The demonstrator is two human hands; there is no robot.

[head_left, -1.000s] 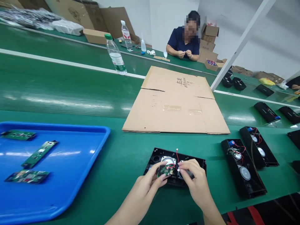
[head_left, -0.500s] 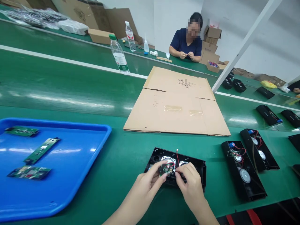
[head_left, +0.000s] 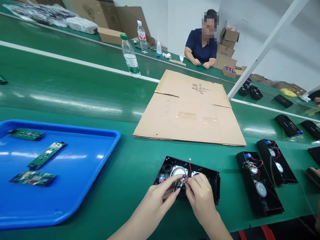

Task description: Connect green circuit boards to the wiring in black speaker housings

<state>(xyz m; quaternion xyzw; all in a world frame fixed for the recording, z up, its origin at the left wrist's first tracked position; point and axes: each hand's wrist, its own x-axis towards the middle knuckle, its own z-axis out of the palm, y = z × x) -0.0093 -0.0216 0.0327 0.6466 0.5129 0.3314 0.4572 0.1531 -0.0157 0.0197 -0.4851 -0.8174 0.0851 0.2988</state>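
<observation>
My left hand (head_left: 162,195) pinches a small green circuit board (head_left: 178,183) between thumb and fingers, tilted nearly on edge. Close against it, my right hand (head_left: 201,191) has its fingertips closed at the board's edge, by a red wire; what lies between them is too small to make out, perhaps a wire end. Below both hands lies a black speaker housing (head_left: 212,181) with two round speakers, the left speaker (head_left: 178,171) in plain sight and the other partly covered by my right hand. A red wire with a white plug (head_left: 190,160) sticks up from the housing. A blue cylindrical part (head_left: 162,179) sits at its left.
A blue tray (head_left: 100,166) with three circuit boards (head_left: 46,155) stands at left. Flattened cardboard (head_left: 187,110) lies ahead. More speaker housings (head_left: 262,200) are at right. A water bottle (head_left: 131,60) stands beyond, and a co-worker (head_left: 202,43) sits across the line.
My left hand has turned the circuit board more on edge, uncovering the blue part and more of the left speaker. The co-worker's hands have moved apart. A hand appears at the right edge.
</observation>
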